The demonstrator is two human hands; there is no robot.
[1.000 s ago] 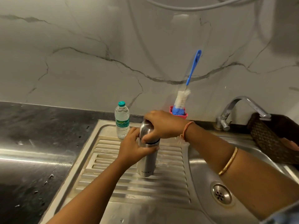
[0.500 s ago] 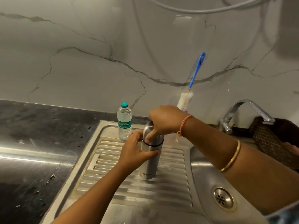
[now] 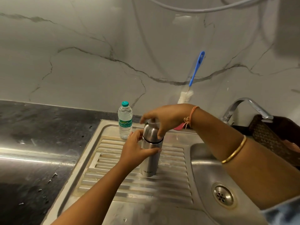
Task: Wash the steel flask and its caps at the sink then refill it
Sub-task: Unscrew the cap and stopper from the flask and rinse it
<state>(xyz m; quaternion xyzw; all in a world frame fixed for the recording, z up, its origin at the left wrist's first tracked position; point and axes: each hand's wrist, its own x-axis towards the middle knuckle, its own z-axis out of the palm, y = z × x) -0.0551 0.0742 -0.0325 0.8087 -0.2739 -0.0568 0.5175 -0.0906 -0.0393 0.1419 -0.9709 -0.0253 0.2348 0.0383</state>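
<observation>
A steel flask [image 3: 150,161] stands upright on the ribbed drainboard [image 3: 113,181] of the steel sink. My left hand [image 3: 134,149] grips its body just below the dark ring. My right hand [image 3: 164,118] comes over the top and grips the flask's steel outer cap [image 3: 151,130] with curled fingers. The cap sits on the flask. A small plastic water bottle [image 3: 124,121] with a teal lid stands behind the flask at the back of the drainboard.
A blue-handled bottle brush [image 3: 193,78] leans on the marble wall, its red holder [image 3: 178,127] mostly hidden by my wrist. The tap [image 3: 243,106] reaches over the basin with its drain [image 3: 223,196]. A dark woven basket [image 3: 274,137] sits at right. Black countertop [image 3: 32,135] lies left.
The view has shifted slightly. My right hand has turned on the cap, its fingers now spread lower around it. The flask and my left hand stay in place.
</observation>
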